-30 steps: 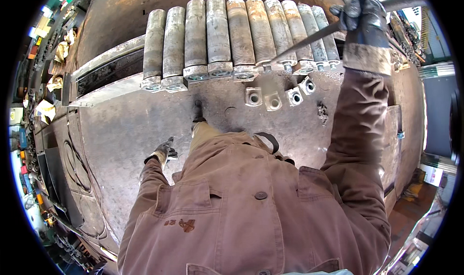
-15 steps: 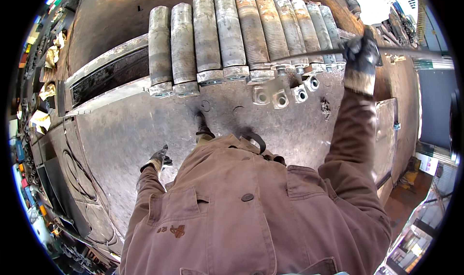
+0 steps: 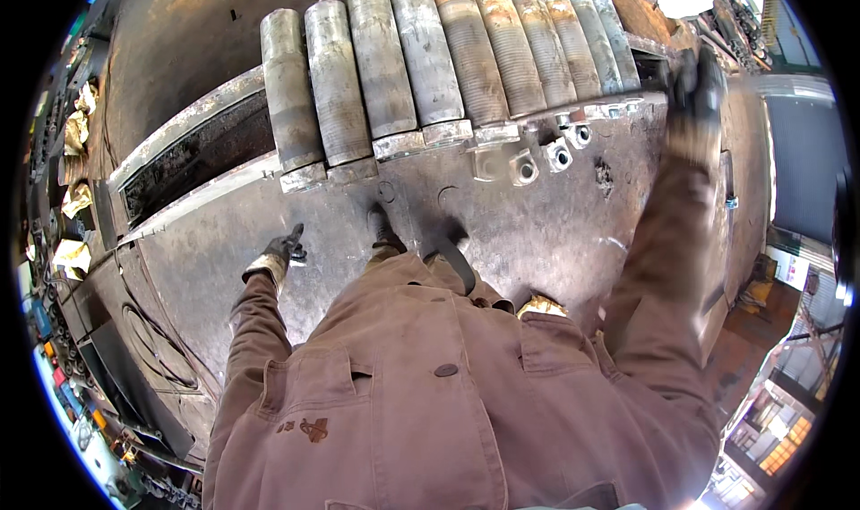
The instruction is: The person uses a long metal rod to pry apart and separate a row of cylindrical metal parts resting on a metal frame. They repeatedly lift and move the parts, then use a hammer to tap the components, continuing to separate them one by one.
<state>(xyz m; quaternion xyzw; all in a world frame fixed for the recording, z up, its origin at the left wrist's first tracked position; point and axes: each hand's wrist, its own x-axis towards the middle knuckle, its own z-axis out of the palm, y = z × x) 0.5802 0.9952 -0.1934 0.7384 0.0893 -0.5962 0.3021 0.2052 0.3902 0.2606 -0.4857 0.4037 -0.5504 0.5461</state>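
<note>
Gloved in black, the right hand (image 3: 694,94) appears in the head view with its fingers curled around one long, slim, dark bar (image 3: 548,111), though blur hides how tightly; the left hand (image 3: 287,245), also in black, hangs with fingers loosely spread, holding nothing, over a worn grey-brown flat metal surface (image 3: 206,273). Leftward from the right hand, the bar passes across the near ends of some of ten long, grey and rust-stained metal cylinders (image 3: 380,62), which lie side by side beyond the left hand; whether it touches them I cannot tell. Four small, pale, square metal blocks with round holes (image 3: 522,168) lie loose between the hands, nearer the right one. Square end blocks (image 3: 399,144) show on the five leftmost cylinders; on the other five I cannot count them surely. The step in hand looks like one-handed bar work at those near ends, and the next move seems to call for a firm right-hand grip and careful control of the tip beside the loose blocks.
</note>
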